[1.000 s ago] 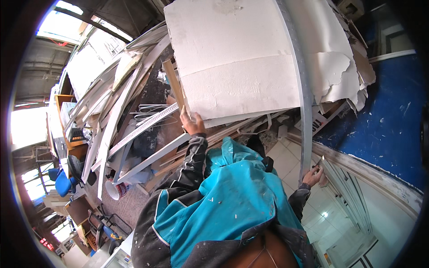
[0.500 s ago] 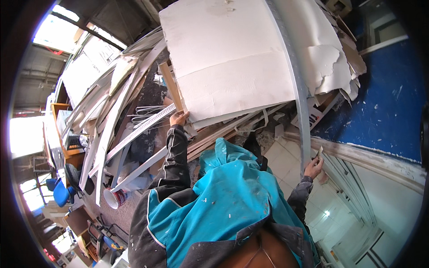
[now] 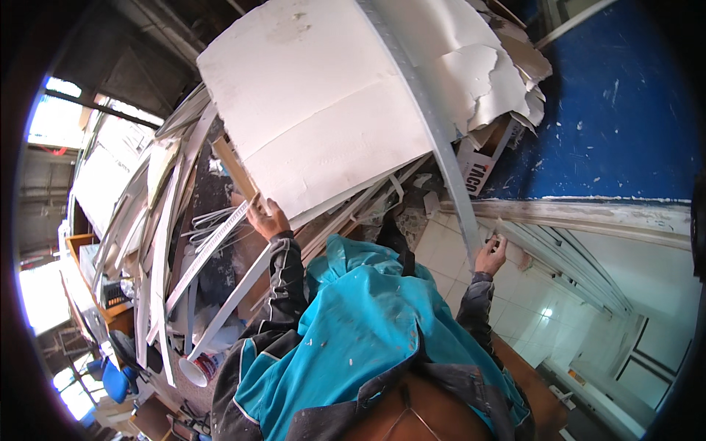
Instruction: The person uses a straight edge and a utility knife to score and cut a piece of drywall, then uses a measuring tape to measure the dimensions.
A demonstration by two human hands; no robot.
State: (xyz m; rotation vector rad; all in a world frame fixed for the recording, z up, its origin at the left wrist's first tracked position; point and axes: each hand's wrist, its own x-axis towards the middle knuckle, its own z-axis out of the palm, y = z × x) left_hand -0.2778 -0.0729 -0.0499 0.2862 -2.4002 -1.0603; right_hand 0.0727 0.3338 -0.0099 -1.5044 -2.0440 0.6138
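At the lower left corner of a large white board (image 3: pixel 331 110), my left hand (image 3: pixel 268 219) is closed around the lower end of a wooden strip (image 3: pixel 234 170). Part of that grip is hidden. My right hand (image 3: pixel 490 256) pinches a small pale flat piece (image 3: pixel 501 225), too small to make out its kind. Just left of those fingers ends a long grey metal strip (image 3: pixel 435 132), which runs up across the board. Whether the right hand touches the metal strip, I cannot tell.
Long white and grey strips (image 3: pixel 163 242) lean in a pile at the left, with a white bucket (image 3: pixel 197 367) below. Torn white sheeting (image 3: pixel 471 81) lies beyond the metal strip. A blue wall (image 3: pixel 610 132) and a pale ledge (image 3: pixel 588 220) bound the right side.
My view has turned, so the board, strips and both hands sit further left. The left hand's fingers have shifted on the wooden strip's end. The right hand still pinches the pale piece.
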